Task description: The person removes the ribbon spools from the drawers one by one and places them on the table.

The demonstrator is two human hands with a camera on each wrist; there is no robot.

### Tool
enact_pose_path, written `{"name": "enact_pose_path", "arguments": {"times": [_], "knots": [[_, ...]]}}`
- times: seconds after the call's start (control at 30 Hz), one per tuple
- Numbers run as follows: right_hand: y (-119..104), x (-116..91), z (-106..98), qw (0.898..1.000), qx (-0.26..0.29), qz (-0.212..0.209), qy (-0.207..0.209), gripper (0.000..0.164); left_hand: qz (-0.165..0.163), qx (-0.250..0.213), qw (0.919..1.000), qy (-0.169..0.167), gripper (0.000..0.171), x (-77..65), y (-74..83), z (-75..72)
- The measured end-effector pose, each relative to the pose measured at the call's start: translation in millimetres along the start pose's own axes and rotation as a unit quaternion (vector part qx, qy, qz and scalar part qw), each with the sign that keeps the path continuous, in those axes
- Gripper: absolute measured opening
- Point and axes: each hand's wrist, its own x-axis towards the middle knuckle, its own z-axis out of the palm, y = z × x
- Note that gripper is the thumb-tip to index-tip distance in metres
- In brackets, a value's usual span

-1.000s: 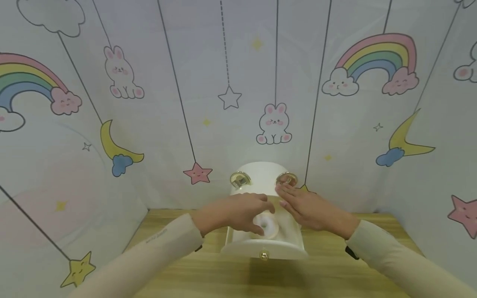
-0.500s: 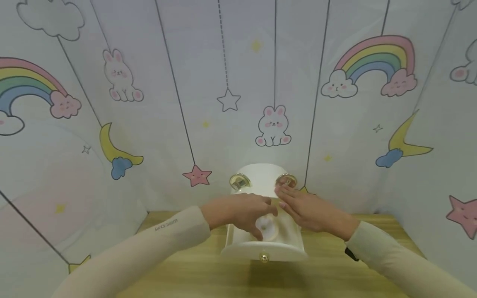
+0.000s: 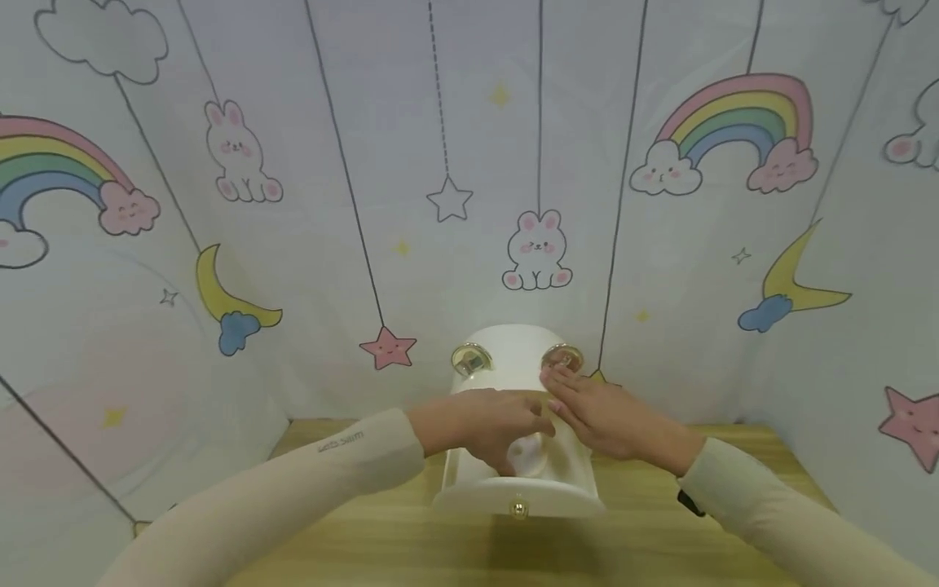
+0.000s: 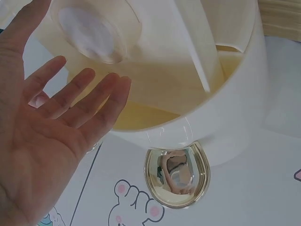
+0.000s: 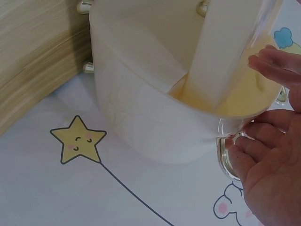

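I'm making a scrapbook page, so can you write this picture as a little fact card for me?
Main thing: white container on a wooden table
Shiny parts: gold knob in front, two gold pieces at the back
Inside: white round thing, partly hidden
Left grip: fingers loosely spread, close to the round thing
Right grip: fingers close to one gold piece; touching or not, I can't tell
Backdrop: pale, with bunnies, rainbows, moons, stars
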Motion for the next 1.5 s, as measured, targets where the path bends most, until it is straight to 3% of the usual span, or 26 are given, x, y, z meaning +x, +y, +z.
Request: {"name": "enact_pose_path", "arguments": {"times": [0.2,0.93,1.27,1.5], "knots": [[-0.2,-0.5,-0.7,1.0,-0.003,0.007,0.002,0.055,0.035,0.022,0.999,0.014,0.071,5.0,1.1,3.6],[-2.7,-0.8,-1.4,1.0,-0.006,-0.013,0.012,0.054,0.029,0.024,0.9993,0.004,0.065,8.2,1.5,11.0],[-2.7,-0.5,-1.9,1.0,-0.008,-0.014,0.015,0.054,0.031,0.042,0.9985,0.017,0.064,10.3,0.6,13.5],[-1.1,-0.4,0.0,1.0,-0.006,-0.009,0.011,0.054,0.039,0.017,0.9987,0.028,0.065,7.5,-1.3,11.4]]}}
